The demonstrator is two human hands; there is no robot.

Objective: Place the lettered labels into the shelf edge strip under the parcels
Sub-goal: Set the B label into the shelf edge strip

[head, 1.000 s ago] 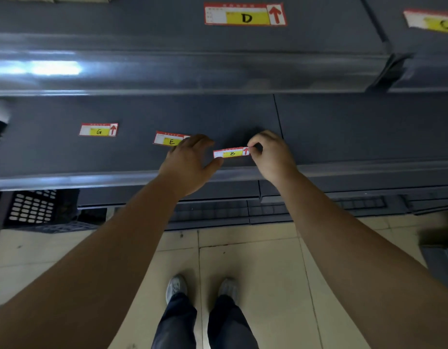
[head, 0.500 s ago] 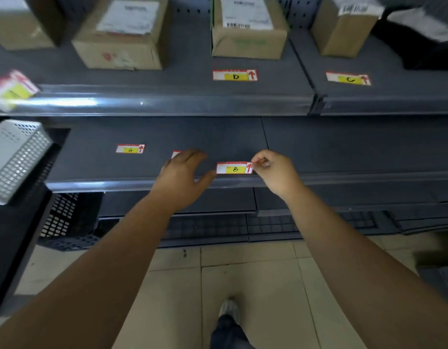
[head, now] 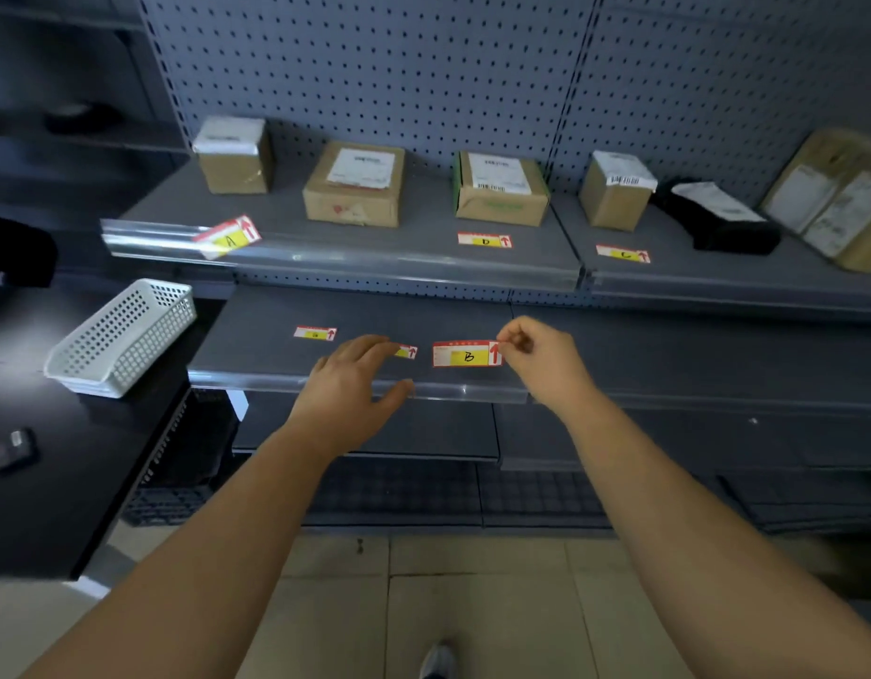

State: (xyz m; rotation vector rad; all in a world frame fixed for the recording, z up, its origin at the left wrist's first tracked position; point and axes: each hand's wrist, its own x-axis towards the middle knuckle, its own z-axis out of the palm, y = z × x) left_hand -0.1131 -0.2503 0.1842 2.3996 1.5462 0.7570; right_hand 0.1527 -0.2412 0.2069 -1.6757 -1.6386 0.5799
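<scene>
centrally, the b label (head: 467, 354) is being pinched (at its arrow end) by the right hand (head: 536, 362) just above the lower edge strip (head: 472, 392); the left hand (head: 355, 389) is being held beside it, fingers (head: 375, 341) relaxed, grasping nothing.

Labels: 6. They are label A (head: 228, 237), label D (head: 484, 240), label C (head: 623, 253), label B (head: 468, 354), one unreadable label (head: 315, 333) and one half-hidden label (head: 408, 351).
Small cardboard boxes: 4. They are far-left box (head: 233, 159), second box (head: 353, 186), third box (head: 501, 191) and fourth box (head: 615, 193).
Black bag parcel (head: 722, 218): 1.
Big brown parcel (head: 835, 198) at the right edge: 1 or 2, cannot tell.
Clear edge strips: 2 plainly seen, upper strip (head: 355, 262) and lower strip (head: 463, 392).
White basket (head: 122, 338): 1.
Small dark object (head: 15, 448) on the counter (head: 56, 512): 1.
Hands: 2, left hand (head: 348, 389) and right hand (head: 543, 367).
Shoe (head: 438, 661): 1.
</scene>
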